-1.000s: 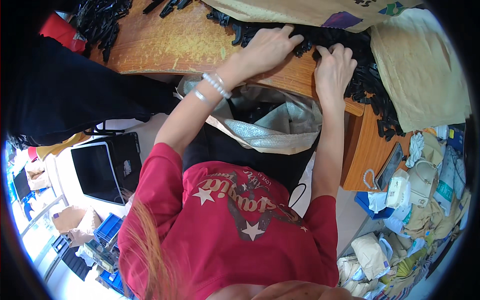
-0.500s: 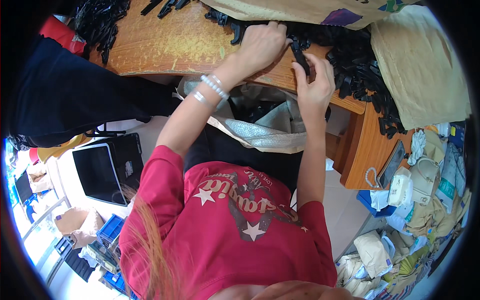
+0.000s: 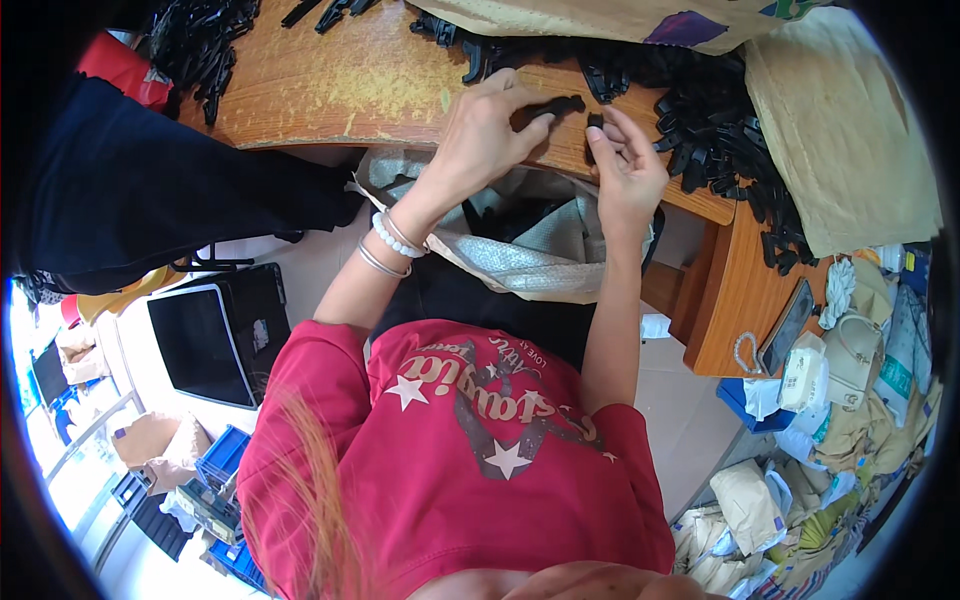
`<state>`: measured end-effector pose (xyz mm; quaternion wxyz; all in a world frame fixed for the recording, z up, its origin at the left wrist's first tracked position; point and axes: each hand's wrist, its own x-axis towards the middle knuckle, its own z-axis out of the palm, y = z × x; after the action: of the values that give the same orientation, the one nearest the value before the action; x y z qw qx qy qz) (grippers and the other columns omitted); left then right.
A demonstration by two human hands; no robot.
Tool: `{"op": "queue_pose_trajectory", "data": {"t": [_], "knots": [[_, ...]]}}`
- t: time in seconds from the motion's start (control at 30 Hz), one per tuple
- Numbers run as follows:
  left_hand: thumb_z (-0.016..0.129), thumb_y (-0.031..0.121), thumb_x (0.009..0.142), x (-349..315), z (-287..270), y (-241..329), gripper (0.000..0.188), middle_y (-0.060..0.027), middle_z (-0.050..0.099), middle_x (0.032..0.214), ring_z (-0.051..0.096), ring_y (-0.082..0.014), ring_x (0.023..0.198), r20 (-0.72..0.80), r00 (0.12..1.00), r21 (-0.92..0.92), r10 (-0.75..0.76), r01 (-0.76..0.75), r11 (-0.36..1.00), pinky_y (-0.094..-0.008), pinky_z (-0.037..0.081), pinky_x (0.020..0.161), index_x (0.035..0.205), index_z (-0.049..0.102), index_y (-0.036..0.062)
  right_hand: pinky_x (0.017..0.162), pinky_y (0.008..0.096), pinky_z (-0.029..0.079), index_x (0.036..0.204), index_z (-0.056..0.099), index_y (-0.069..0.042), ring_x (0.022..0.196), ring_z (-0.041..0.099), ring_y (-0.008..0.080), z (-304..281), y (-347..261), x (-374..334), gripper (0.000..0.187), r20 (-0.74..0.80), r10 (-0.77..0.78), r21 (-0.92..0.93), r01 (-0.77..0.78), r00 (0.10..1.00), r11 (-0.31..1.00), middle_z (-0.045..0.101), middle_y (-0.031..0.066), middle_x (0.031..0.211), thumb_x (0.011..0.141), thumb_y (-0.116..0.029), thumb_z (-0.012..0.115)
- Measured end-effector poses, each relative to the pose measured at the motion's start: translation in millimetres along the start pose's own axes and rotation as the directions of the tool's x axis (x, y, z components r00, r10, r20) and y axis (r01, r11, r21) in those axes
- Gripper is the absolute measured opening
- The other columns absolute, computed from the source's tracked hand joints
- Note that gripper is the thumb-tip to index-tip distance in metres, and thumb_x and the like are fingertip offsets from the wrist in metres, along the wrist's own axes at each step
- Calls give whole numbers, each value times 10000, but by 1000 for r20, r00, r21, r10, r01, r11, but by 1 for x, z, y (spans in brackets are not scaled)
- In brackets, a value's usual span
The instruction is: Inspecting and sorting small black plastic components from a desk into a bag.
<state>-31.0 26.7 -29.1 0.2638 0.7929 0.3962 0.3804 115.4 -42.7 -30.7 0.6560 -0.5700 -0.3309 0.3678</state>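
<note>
Over the table's near edge, my left hand [image 3: 490, 130] is closed on a slim black plastic part [image 3: 556, 106], whose end sticks out to the right between thumb and fingers. Just right of it, my right hand [image 3: 628, 155] pinches a second small black plastic part [image 3: 595, 128] between thumb and fingertips. The two parts are apart. Loose black plastic parts [image 3: 715, 135] of similar look lie heaped on the table to the right and behind my hands. Below my hands, an open woven white sack [image 3: 500, 262] hangs at the table edge with dark pieces inside.
A large paper bag [image 3: 600, 22] lies across the back of the wooden table [image 3: 330, 85], another paper bag [image 3: 840, 130] at its right. Another black pile [image 3: 200, 45] sits far left. A phone [image 3: 785, 325] rests on the right ledge. A person's dark-clothed leg [image 3: 190, 180] is at left.
My left hand has drawn back from the pile toward me, now with a black part in it. The right hand's part has turned more upright and is largely covered by its fingers.
</note>
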Motion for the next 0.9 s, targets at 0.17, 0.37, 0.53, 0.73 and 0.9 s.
{"op": "queue_pose_trajectory", "data": {"t": [0.17, 0.37, 0.53, 0.73, 0.9], "knots": [[718, 112, 785, 8, 3, -3, 196, -79, 608, 819, 602, -151, 678, 156, 969, -215, -191, 222, 951, -269, 466, 614, 889, 631, -29, 620, 175, 430, 1021, 636, 36, 696, 527, 49, -1, 6, -2, 223, 113, -75, -206, 97, 991, 974, 610, 26, 871, 806, -13, 668], [633, 195, 899, 17, 22, 10, 241, -63, 610, 712, 593, -121, 604, 43, 889, -952, -456, 176, 252, -241, 498, 572, 791, 546, -1, 620, 188, 441, 988, 613, 52, 707, 530, 61, 7, -12, -13, 192, 181, 17, -134, 7, 983, 991, 579, 28, 855, 805, 13, 658], [615, 328, 907, 18, 11, 12, 360, -44, 583, 588, 490, -56, 444, 357, 829, -709, -431, 541, 453, -188, 353, 379, 772, 614, -5, 722, 219, 520, 1132, 568, 95, 816, 617, 128, -1, -25, -12, 317, 293, 75, 159, -126, 953, 979, 600, 121, 961, 821, 68, 617], [586, 283, 921, 8, -7, 19, 338, -28, 652, 750, 578, -56, 630, 515, 769, -699, -379, 633, 332, -170, 421, 520, 1000, 677, -33, 752, 235, 535, 1033, 627, 99, 843, 641, 155, -8, -17, -13, 228, 270, -91, -9, 97, 959, 995, 618, 108, 982, 805, 88, 631], [690, 203, 832, 3, -14, 15, 342, -54, 677, 830, 580, -76, 675, 466, 808, -407, -360, 557, 724, -228, 468, 604, 1098, 656, -8, 707, 209, 523, 1001, 674, 43, 848, 629, 118, -6, -11, -19, 203, 289, -152, -156, 203, 945, 967, 627, 92, 968, 799, 55, 662]]}}
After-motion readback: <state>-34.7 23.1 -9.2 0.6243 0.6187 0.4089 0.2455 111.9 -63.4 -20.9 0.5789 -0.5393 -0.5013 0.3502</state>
